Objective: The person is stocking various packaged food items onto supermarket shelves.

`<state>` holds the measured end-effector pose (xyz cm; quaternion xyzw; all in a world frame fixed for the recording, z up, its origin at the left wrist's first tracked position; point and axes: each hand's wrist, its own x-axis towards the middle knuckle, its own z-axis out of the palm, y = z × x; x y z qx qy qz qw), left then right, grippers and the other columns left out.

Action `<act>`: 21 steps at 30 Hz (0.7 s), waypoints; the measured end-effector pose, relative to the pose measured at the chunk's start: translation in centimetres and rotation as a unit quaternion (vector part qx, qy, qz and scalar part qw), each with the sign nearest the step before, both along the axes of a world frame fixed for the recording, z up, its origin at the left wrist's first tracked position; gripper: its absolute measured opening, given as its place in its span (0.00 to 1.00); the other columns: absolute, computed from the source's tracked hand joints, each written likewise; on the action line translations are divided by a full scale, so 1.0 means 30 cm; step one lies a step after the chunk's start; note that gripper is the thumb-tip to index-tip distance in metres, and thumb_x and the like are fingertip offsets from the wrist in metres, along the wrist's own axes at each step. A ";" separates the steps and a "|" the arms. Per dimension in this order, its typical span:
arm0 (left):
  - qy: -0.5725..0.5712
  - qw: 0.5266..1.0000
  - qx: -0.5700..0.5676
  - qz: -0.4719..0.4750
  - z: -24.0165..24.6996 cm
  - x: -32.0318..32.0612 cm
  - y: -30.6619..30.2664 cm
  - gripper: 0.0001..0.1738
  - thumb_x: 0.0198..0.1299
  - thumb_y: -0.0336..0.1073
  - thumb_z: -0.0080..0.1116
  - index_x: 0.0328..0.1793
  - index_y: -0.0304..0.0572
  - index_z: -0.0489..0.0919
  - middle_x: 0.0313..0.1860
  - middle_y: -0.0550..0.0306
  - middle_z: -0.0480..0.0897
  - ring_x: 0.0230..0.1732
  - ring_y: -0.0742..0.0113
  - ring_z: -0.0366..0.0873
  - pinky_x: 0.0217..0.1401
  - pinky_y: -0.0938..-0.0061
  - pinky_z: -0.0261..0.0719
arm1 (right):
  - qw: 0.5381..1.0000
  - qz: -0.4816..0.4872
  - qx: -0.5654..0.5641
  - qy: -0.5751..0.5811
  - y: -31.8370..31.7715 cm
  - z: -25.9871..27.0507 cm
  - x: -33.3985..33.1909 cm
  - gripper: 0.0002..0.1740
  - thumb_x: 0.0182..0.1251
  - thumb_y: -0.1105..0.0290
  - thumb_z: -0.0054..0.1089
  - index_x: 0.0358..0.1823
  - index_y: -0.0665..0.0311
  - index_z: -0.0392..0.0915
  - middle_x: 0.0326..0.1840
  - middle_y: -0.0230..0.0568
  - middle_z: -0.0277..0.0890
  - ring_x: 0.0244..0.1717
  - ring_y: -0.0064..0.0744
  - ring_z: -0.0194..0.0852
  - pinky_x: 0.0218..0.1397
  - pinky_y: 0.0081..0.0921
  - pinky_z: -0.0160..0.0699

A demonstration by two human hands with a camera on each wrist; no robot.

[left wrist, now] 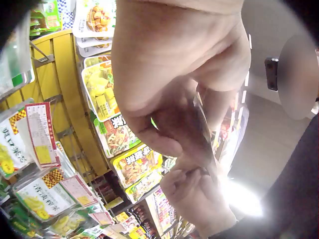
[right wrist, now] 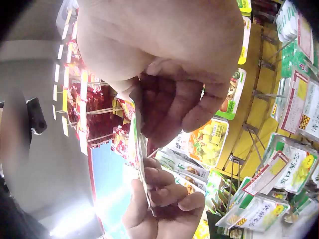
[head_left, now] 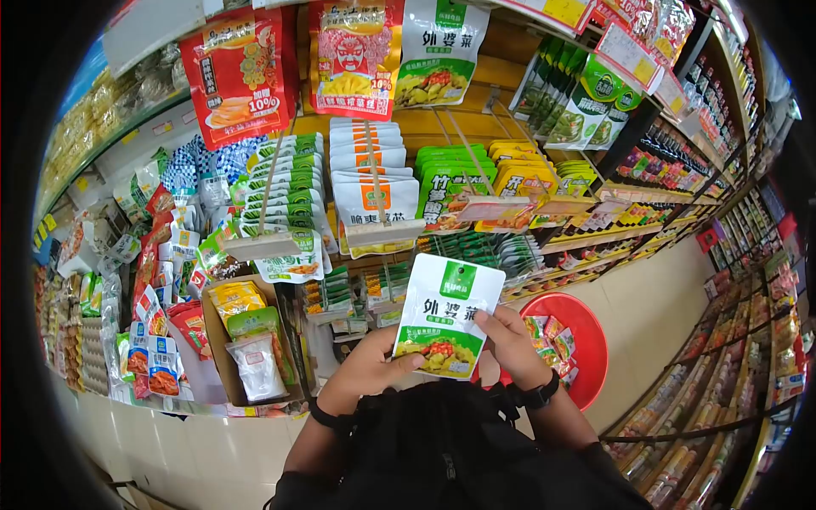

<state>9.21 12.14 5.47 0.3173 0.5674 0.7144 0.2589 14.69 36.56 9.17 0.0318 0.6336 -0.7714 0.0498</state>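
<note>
Here, left grip [head_left: 370,371]: closed to pouch thickness, thumb over the front's lower left, fingers curled behind.
Right grip [head_left: 508,342]: closed likewise, thumb on the right edge, slightly higher.
White-and-green pouch [head_left: 446,314]: near, centre, between both, printed front turned up towards the head view.
Handling: probably soft and prone to buckling; best pinched lightly at both edges, drawn just taut, thumbs clear of the print, tilted away from glare.
Red basket [head_left: 597,357]: right, beyond the right grip, packets inside.
Cardboard box [head_left: 218,347]: left, with yellow, green and white packets.
Matching pouch [head_left: 440,83]: far, near centre, hanging among other packs.
</note>
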 end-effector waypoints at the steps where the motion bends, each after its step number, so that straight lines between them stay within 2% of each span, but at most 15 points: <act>1: -0.005 1.000 0.000 -0.002 -0.002 0.000 0.004 0.21 0.69 0.34 0.61 0.65 0.32 0.76 0.59 0.54 0.83 0.58 0.70 0.77 0.64 0.71 0.74 | 1.000 -0.006 0.000 -0.002 0.009 -0.008 -0.002 0.16 0.79 0.65 0.53 0.54 0.72 0.79 0.51 0.38 0.82 0.53 0.27 0.80 0.57 0.29 0.79; 4: -0.017 1.000 -0.002 0.010 0.013 0.004 0.014 0.20 0.69 0.31 0.59 0.65 0.32 0.76 0.59 0.54 0.82 0.59 0.70 0.77 0.65 0.71 0.73 | 1.000 -0.006 0.010 0.009 0.041 -0.037 -0.030 0.16 0.78 0.65 0.52 0.54 0.72 0.79 0.51 0.41 0.82 0.53 0.31 0.82 0.59 0.32 0.80; 7: -0.004 1.000 -0.003 0.008 0.011 -0.005 0.013 0.20 0.69 0.30 0.58 0.65 0.32 0.76 0.59 0.54 0.82 0.59 0.70 0.76 0.65 0.71 0.72 | 1.000 -0.007 -0.001 0.005 0.045 -0.031 -0.042 0.16 0.78 0.65 0.52 0.55 0.71 0.79 0.51 0.41 0.82 0.54 0.31 0.82 0.58 0.32 0.81; 10: -0.036 0.998 -0.050 0.005 -0.019 -0.018 -0.004 0.19 0.69 0.29 0.58 0.65 0.32 0.77 0.59 0.54 0.82 0.60 0.70 0.76 0.66 0.71 0.71 | 0.999 -0.001 0.024 0.037 0.057 -0.050 -0.045 0.15 0.79 0.66 0.52 0.56 0.70 0.79 0.52 0.39 0.82 0.53 0.30 0.82 0.57 0.31 0.82; 14: 0.012 1.000 -0.018 0.013 -0.049 -0.033 0.013 0.18 0.69 0.30 0.59 0.64 0.33 0.78 0.57 0.56 0.83 0.55 0.71 0.78 0.62 0.72 0.75 | 0.991 0.038 0.088 0.091 0.065 0.015 -0.055 0.16 0.79 0.66 0.53 0.56 0.70 0.80 0.46 0.33 0.84 0.47 0.18 0.78 0.49 0.22 0.78; 18: -0.015 0.999 0.001 0.031 -0.040 -0.041 0.028 0.17 0.69 0.32 0.61 0.61 0.34 0.79 0.51 0.59 0.85 0.50 0.74 0.79 0.57 0.73 0.77 | 0.974 0.093 0.148 0.142 0.068 0.048 -0.062 0.15 0.79 0.67 0.54 0.51 0.73 0.82 0.41 0.30 0.82 0.42 0.15 0.73 0.45 0.21 0.74; 21: 0.022 0.996 -0.049 0.075 -0.006 -0.042 0.033 0.16 0.69 0.33 0.62 0.59 0.34 0.80 0.46 0.61 0.85 0.46 0.76 0.78 0.52 0.74 0.77 | 0.973 0.117 0.165 0.111 0.074 0.038 -0.057 0.14 0.78 0.67 0.56 0.51 0.72 0.81 0.40 0.31 0.82 0.44 0.15 0.72 0.47 0.21 0.75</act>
